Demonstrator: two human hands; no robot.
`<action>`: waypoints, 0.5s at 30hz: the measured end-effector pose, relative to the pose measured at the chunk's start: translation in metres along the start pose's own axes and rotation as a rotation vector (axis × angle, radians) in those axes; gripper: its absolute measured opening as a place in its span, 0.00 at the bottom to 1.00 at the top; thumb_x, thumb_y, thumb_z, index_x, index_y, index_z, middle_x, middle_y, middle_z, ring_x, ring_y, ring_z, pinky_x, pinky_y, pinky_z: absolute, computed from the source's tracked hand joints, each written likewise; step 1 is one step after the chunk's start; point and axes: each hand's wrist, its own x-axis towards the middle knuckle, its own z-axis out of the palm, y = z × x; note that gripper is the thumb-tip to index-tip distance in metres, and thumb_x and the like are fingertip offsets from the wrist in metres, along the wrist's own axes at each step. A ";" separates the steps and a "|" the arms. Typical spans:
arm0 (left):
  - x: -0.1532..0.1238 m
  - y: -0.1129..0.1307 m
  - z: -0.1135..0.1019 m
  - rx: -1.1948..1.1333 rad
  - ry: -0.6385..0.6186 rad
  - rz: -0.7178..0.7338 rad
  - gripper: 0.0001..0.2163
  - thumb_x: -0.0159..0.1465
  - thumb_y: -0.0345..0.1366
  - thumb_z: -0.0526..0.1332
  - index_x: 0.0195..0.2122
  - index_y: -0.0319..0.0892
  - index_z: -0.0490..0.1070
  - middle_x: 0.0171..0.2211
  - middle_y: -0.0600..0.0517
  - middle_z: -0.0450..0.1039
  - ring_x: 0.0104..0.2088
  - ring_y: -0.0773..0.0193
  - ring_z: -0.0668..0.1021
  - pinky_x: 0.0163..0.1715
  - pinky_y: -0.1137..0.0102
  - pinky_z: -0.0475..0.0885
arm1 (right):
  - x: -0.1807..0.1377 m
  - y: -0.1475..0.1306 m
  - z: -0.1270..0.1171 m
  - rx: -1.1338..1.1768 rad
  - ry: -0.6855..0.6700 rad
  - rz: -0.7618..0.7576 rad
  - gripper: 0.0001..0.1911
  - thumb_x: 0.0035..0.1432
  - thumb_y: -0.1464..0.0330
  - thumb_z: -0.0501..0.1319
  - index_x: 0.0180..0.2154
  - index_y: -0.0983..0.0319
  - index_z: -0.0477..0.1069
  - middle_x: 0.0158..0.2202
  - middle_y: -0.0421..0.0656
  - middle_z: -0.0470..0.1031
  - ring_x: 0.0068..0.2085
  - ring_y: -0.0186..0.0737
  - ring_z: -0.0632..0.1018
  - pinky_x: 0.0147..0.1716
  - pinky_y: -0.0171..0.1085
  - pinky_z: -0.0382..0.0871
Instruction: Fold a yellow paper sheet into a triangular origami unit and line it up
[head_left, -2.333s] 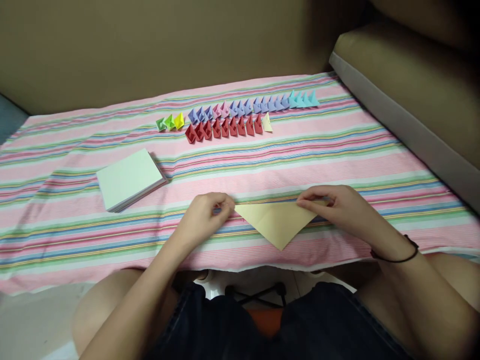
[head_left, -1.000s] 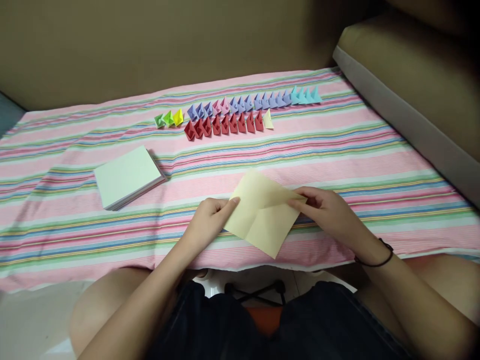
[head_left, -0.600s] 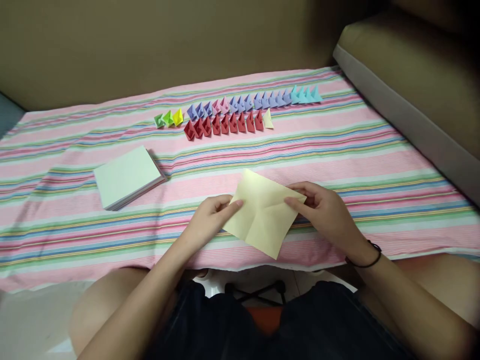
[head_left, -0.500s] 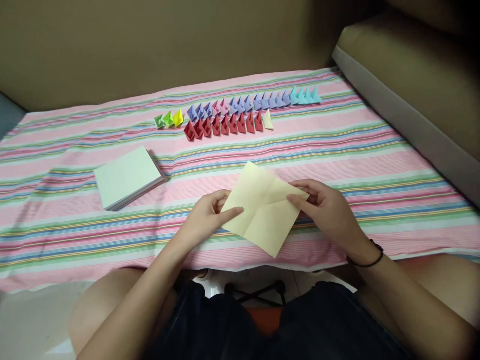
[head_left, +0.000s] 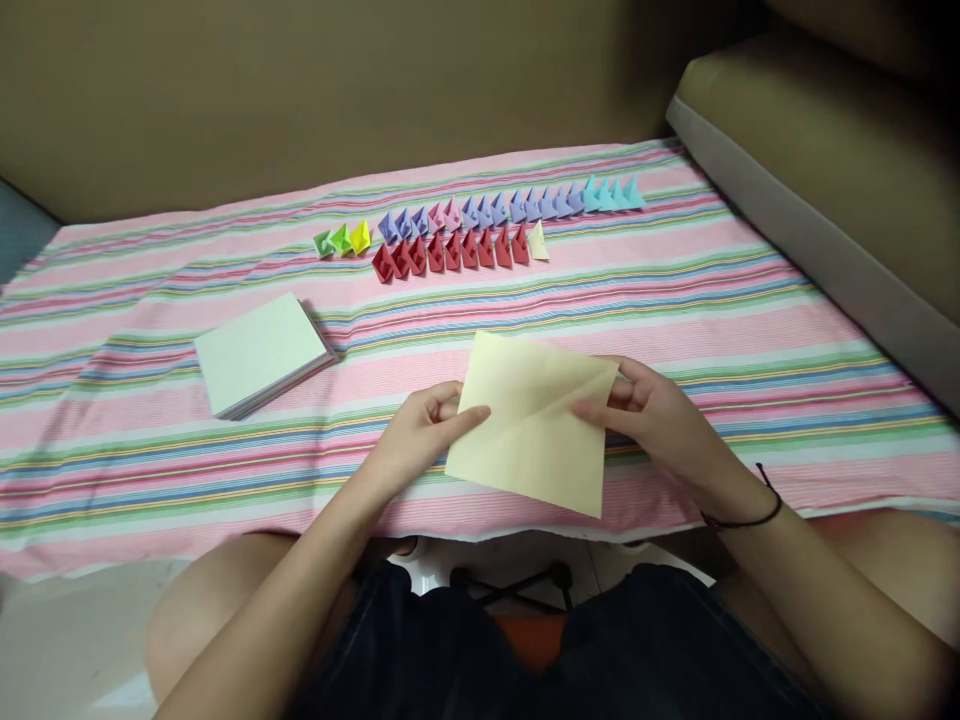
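Observation:
A pale yellow square of paper (head_left: 534, 425) with crease lines is held just above the near edge of the striped cloth (head_left: 675, 290). My left hand (head_left: 420, 435) pinches its left edge, thumb on top. My right hand (head_left: 660, 425) grips the right edge, fingers partly behind the sheet. The sheet is unfolded and sits almost square to me.
A stack of white paper (head_left: 259, 353) lies to the left. Two rows of small folded paper boats (head_left: 480, 225) in green, yellow, purple, pink, blue and red stand at the back. A cushioned seat edge (head_left: 810, 230) runs along the right. My knees sit below the table edge.
The paper was a folded triangle flat on the cloth; it has been opened into a full square, lifted, and turned from a diamond position to nearly square. Both hands stayed on its sides.

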 end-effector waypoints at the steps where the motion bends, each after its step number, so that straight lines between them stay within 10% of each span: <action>1: 0.000 -0.001 0.000 0.032 0.020 0.017 0.12 0.57 0.44 0.64 0.31 0.39 0.69 0.16 0.61 0.56 0.17 0.74 0.61 0.19 0.76 0.55 | -0.001 -0.001 0.000 -0.012 -0.005 -0.001 0.24 0.50 0.61 0.68 0.49 0.57 0.66 0.45 0.46 0.79 0.45 0.48 0.79 0.43 0.47 0.75; 6: 0.002 -0.003 0.002 0.006 0.093 0.073 0.14 0.57 0.44 0.64 0.25 0.40 0.65 0.16 0.61 0.47 0.17 0.74 0.54 0.19 0.75 0.50 | -0.003 -0.006 0.004 -0.013 -0.121 0.107 0.19 0.52 0.61 0.66 0.46 0.58 0.70 0.45 0.46 0.79 0.43 0.48 0.80 0.39 0.44 0.77; 15: 0.000 0.002 -0.003 -0.209 0.073 0.031 0.12 0.59 0.38 0.55 0.35 0.39 0.75 0.28 0.50 0.73 0.24 0.67 0.71 0.23 0.74 0.64 | -0.009 -0.008 -0.002 -0.117 -0.024 -0.026 0.11 0.58 0.63 0.57 0.37 0.55 0.78 0.41 0.41 0.79 0.43 0.45 0.78 0.37 0.40 0.74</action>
